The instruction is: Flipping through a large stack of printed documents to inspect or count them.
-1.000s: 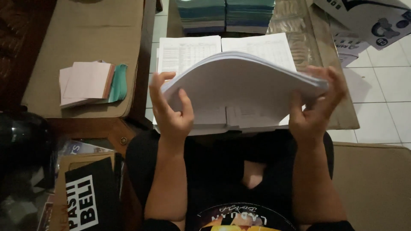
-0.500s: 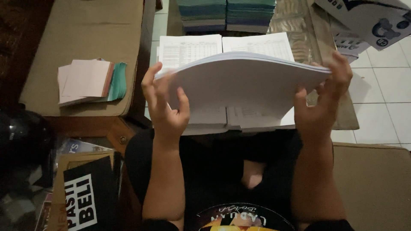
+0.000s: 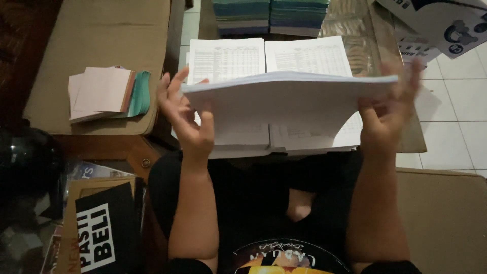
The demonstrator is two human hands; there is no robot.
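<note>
Fingers spread | left hand (image 3: 186, 119), right hand (image 3: 388, 109) grip paper stack (image 3: 284, 99) ends

Low table (image 3: 416, 144), dark top, edge visible at right: carries two side-by-side stacks of white printed sheets (image 3: 264, 61) showing ruled tables. At far edge, two stacks of teal-and-blue booklets (image 3: 271, 14), touching each other. Tan cushioned seat (image 3: 96, 35) at left: carries small pile of pink, white and teal paper (image 3: 106, 94) near front edge. White tiled floor (image 3: 459, 101) at right: printed leaflets (image 3: 436, 25) lying on it.
</note>
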